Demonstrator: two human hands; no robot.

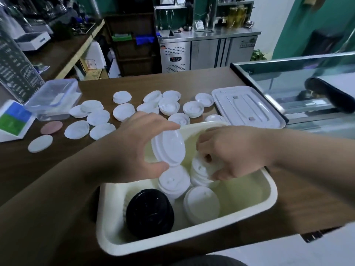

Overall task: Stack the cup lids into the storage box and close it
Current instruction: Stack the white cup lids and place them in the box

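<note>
A white cup lid (169,148) is pinched by the left hand (132,148) over the storage box (192,240), seemingly for stacking. The lid stack (201,171) inside is gripped by the right hand (236,150), likely for steadiness.

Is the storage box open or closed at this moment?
Open. The storage box shows its inside with cup lid stacks, and its flat white cover lies on the counter behind it.

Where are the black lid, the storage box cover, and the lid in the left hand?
black lid (149,214): head view, middle of its top face.
storage box cover (247,106): head view, its flat centre panel.
held lid (169,148): head view, centre of its face; left hand (134,148) grips it.
</note>
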